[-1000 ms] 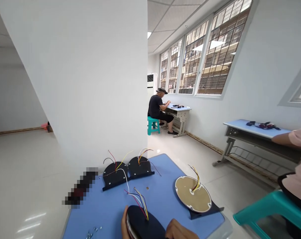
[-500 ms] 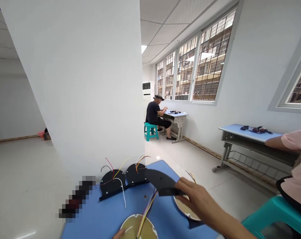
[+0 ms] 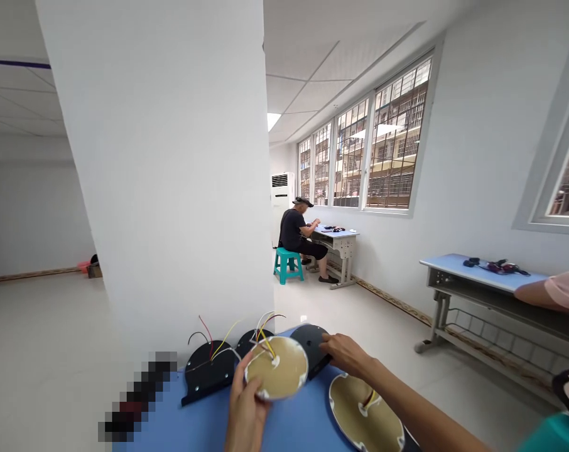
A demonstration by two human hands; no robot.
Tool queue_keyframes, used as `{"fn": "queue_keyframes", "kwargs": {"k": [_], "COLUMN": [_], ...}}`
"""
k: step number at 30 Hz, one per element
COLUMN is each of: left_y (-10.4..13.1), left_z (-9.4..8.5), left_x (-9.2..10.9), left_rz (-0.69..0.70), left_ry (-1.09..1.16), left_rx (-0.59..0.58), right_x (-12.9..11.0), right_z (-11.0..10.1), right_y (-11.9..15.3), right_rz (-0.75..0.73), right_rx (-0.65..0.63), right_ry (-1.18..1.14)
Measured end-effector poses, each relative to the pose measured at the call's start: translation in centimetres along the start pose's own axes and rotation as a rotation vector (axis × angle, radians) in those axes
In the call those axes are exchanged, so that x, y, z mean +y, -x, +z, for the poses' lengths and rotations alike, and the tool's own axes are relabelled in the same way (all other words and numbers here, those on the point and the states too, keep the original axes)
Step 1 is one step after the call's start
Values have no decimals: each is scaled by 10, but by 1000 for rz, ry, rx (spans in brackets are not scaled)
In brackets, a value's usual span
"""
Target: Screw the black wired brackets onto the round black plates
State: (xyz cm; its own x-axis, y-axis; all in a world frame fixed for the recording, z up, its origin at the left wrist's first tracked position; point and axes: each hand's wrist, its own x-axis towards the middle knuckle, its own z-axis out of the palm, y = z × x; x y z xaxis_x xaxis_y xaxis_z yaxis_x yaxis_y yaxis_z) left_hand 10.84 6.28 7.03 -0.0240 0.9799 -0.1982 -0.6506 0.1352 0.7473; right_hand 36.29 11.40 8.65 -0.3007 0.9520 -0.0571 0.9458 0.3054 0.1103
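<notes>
My left hand (image 3: 247, 402) grips a round tan disc (image 3: 287, 380) by its left edge, raised above the blue desk with its face tilted toward me. Yellow and darker wires rise from a white blob near the disc's middle. At the far edge of the desk, my right hand (image 3: 341, 353) is closed on the right end of a black half-round plate (image 3: 308, 345). Left of it stand two more black half-round plates, one in front (image 3: 209, 370) with red, black, yellow and white wires, the other partly hidden behind the disc. A second tan disc (image 3: 355, 408) lies below my right forearm.
A white pillar (image 3: 171, 188) rises behind the blue desk (image 3: 171, 427). A blurred-out dark object (image 3: 140, 395) lies along the desk's left edge. Co-workers sit at other desks, one in black (image 3: 291, 229) farther back, another in pink (image 3: 567, 292) at right.
My left hand has lifted the tan disc up from the near desk. My right hand has lowered the black plate to the desk's far edge. The view has tilted up slightly.
</notes>
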Motion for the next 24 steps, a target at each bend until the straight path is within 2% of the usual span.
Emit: {"fn": "queue_keyframes", "kwargs": {"k": [2, 4, 8, 13, 17, 21, 24], "left_y": [-17, -37, -75, -98, -105, -110, -111], "left_z": [34, 59, 85, 98, 102, 100, 95], "left_x": [-3, -14, -49, -86, -104, -121, -130], "left_rz": [12, 6, -37, -79, -93, -109, -76], "left_ry": [13, 10, -23, -90, -132, -192, -257], "left_rx": [-21, -41, -32, -7, 27, 50, 62], "right_x": [1, 4, 8, 10, 16, 15, 6], "right_z": [2, 4, 10, 18, 10, -17, -31], "right_y": [-3, -5, -8, -7, 6, 43, 92], "right_rz": [-3, -4, 4, 22, 10, 1, -50], "right_rx": [-42, -75, -113, -113, -47, 104, 255], "right_ry": [4, 7, -4, -63, -112, -133, -167]}}
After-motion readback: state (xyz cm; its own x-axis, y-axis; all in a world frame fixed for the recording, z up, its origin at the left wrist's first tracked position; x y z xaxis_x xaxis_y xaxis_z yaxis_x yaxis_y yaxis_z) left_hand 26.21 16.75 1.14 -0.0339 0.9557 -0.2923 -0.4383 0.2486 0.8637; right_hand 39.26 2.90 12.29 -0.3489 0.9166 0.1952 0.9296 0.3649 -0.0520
